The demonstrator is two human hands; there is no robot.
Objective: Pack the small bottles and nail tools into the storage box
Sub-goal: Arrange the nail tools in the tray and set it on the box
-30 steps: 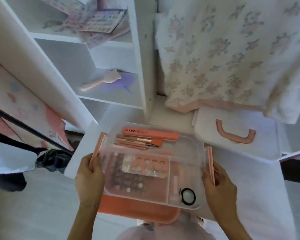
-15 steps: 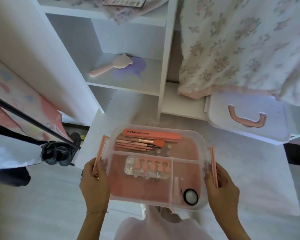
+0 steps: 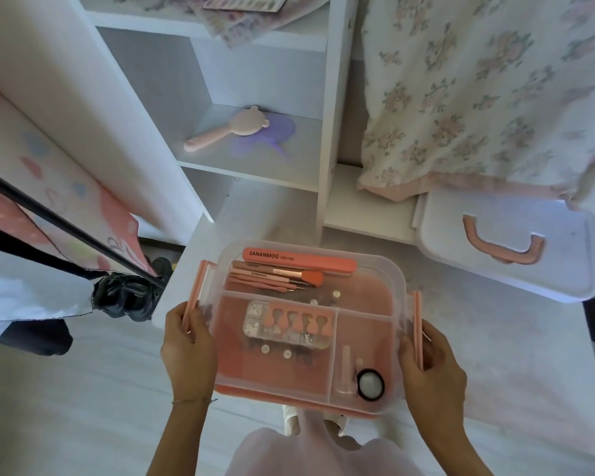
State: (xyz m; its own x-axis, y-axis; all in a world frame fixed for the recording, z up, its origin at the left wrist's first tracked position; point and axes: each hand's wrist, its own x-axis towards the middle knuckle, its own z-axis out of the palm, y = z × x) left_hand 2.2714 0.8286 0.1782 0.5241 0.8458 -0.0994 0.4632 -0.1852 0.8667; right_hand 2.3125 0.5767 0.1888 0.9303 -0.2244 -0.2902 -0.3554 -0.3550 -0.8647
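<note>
Clear tray (image 3: 368, 300) over the pink storage box (image 3: 291, 398) — nail file (image 3: 298, 259), brushes (image 3: 275, 278), toe separator (image 3: 298, 319) inside; it is gripped at both side latches by left hand (image 3: 188, 352) and right hand (image 3: 433, 367).

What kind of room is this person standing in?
Probably a bedroom or dressing corner at home: white shelves hold a pink hand mirror, a floral cloth hangs nearby, and both hands carry a tray of nail tools.

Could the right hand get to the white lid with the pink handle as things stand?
Probably not yet: the right hand grips the storage box's side latch, as the left hand does opposite. The white lid lies uncovered on that side, so once freed the way looks open.
</note>
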